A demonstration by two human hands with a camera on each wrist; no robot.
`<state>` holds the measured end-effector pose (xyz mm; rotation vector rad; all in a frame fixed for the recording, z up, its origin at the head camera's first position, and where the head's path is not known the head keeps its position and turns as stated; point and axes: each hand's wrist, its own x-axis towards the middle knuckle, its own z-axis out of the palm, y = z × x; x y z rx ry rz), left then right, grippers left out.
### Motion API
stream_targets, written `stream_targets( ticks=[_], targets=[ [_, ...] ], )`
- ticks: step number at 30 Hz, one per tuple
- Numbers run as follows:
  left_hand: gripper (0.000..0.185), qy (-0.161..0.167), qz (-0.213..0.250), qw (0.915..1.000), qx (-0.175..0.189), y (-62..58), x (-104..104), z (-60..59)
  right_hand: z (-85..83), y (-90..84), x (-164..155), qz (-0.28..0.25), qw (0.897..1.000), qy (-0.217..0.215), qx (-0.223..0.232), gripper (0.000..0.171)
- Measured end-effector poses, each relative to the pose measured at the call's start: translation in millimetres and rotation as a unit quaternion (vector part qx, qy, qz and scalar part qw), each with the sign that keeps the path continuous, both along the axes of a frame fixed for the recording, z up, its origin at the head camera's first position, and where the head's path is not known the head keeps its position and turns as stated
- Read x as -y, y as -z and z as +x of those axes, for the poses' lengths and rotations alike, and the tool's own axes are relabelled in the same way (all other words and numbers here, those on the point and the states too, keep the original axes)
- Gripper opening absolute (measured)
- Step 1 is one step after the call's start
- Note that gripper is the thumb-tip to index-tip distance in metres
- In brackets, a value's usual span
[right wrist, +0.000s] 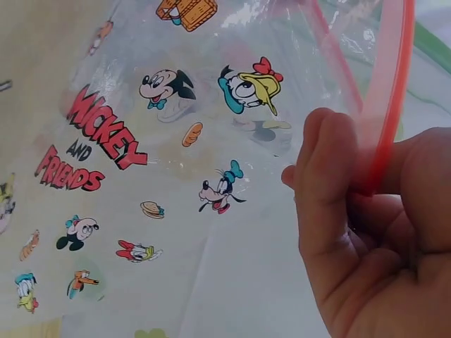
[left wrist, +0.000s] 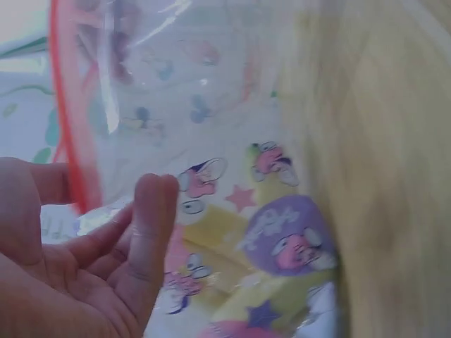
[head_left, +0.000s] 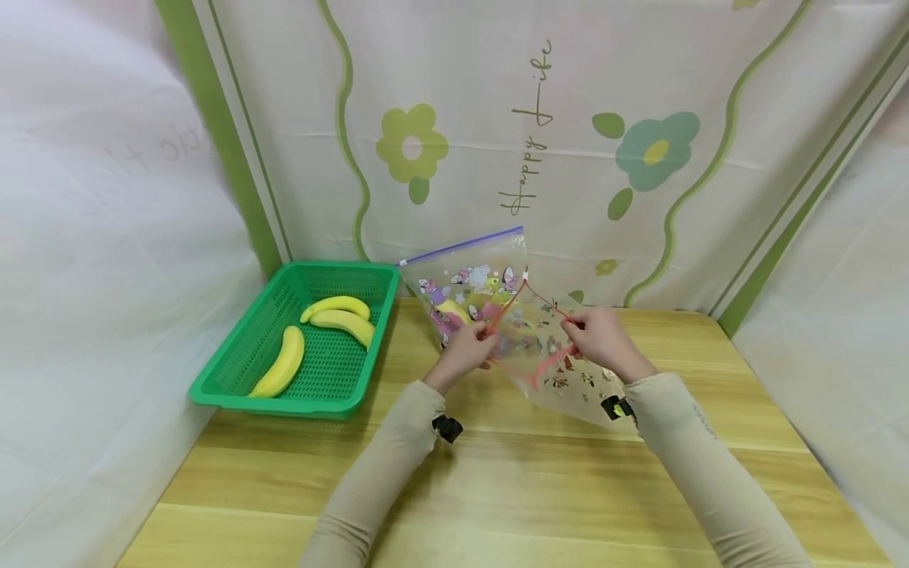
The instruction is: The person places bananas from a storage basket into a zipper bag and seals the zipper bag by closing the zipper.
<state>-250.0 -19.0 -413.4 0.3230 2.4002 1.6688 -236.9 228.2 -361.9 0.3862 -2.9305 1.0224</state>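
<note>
The right hand (head_left: 600, 338) pinches the red zip strip (right wrist: 384, 105) of a clear cartoon-printed zip bag (head_left: 568, 371), thumb and fingers (right wrist: 328, 183) curled round the strip where it bends over them. The left hand (head_left: 469, 347) grips the opposite side of the same red-edged mouth, its fingers (left wrist: 151, 232) curled against the plastic with the strip running just above them. Between the two hands the mouth of the bag is pulled apart into an opening, and the rest of the bag slants down from the right hand onto the wooden table (head_left: 497, 489), under that wrist.

Just beyond the left hand, touching or overlapping the held bag, stands a second printed zip bag (head_left: 469, 276) with a blue-purple zip strip along its top. It leans near the flowered backdrop cloth (head_left: 639, 118), and something yellow shows through its lower part.

Well to the left of the left hand sits a green plastic basket (head_left: 213, 386) at the table's edge. Three bananas (head_left: 341, 315) lie in it: two side by side at the far end and one apart nearer the front.

Both forearms wear beige sleeves (head_left: 398, 450).
</note>
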Motion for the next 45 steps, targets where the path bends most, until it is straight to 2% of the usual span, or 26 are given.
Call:
stream_targets(
  ticks=[5,11,15,18,24,27,32,38,45],
  targets=[
    [0.036,0.019,-0.032,0.9993,0.003,-19.8,12.9,1.4,-0.3,1.3,2.3,0.017,1.000,-0.010,-0.007,0.028],
    [0.039,0.011,-0.079,0.9968,-0.008,-59.6,38.8,1.3,-1.5,0.3,4.9,0.041,0.998,-0.015,-0.036,0.034],
    [0.041,0.013,-0.096,0.9952,-0.010,-80.9,62.2,-1.9,-0.1,0.5,5.3,0.042,0.999,-0.014,-0.028,0.031],
    [0.043,0.016,-0.096,0.9953,0.002,-91.0,79.6,-5.1,1.4,1.7,5.6,0.040,0.999,-0.012,-0.017,0.029],
    [0.050,0.009,-0.075,0.9955,0.058,-95.4,114.2,-18.1,1.1,5.6,7.7,0.058,0.997,-0.019,-0.038,0.034],
    [0.049,0.003,-0.078,0.9945,0.070,-96.1,132.2,-23.7,0.6,6.3,8.1,0.061,0.997,-0.020,-0.048,0.034],
    [0.046,-0.010,-0.089,0.9924,0.085,-95.1,160.8,-30.2,0.1,6.4,8.0,0.056,0.998,-0.022,-0.038,0.031],
    [0.052,0.010,-0.091,0.9898,0.109,-88.9,190.2,-35.6,-0.4,8.4,6.5,0.048,0.998,-0.027,-0.033,0.029],
    [0.061,0.019,-0.118,0.9816,0.149,-80.7,212.7,-41.4,-1.4,10.9,4.9,0.058,0.997,-0.025,-0.039,0.035]
  ],
)
